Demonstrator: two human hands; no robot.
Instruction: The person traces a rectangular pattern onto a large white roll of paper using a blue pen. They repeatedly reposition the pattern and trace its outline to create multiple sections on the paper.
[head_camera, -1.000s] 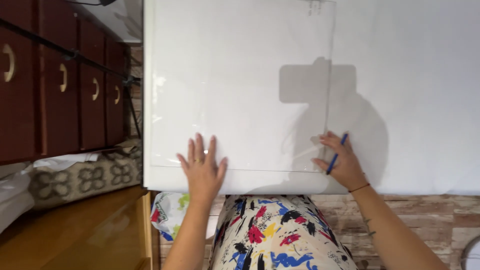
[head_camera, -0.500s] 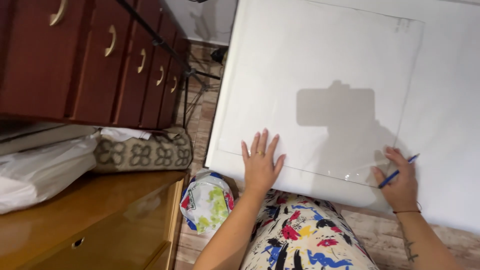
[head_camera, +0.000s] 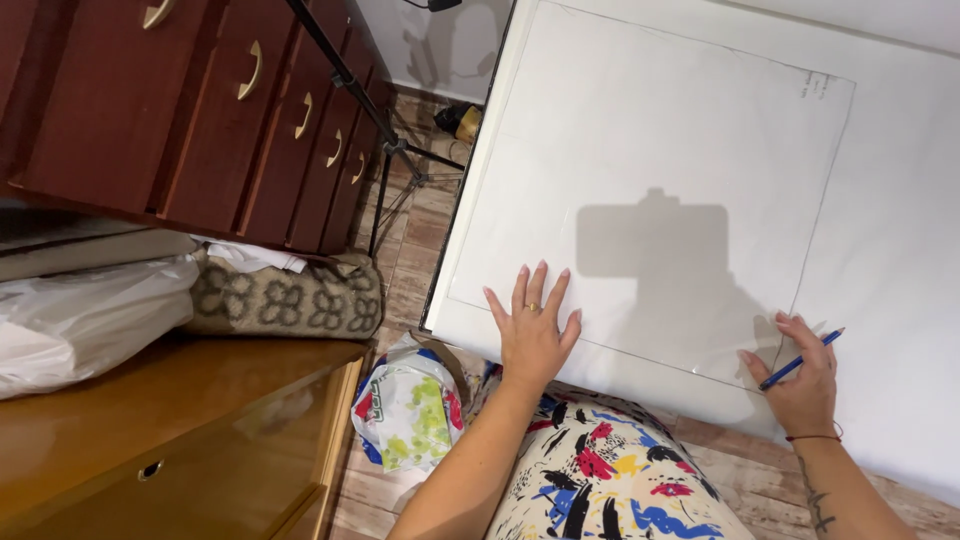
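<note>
Our left hand (head_camera: 533, 338) lies flat, fingers spread, on the sheet (head_camera: 650, 190) near its lower edge; we press evenly so it cannot slide on the board (head_camera: 900, 300). Our right hand (head_camera: 800, 375), at the sheet's lower right corner, pinches a blue pencil (head_camera: 801, 359); we keep it light.

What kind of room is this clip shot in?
Most likely a room in a home, used for drawing. A dark wooden chest of drawers stands on a wood-look floor, and a large white sheet lies on a board under the left hand; the right hand holds a blue pencil.
</note>
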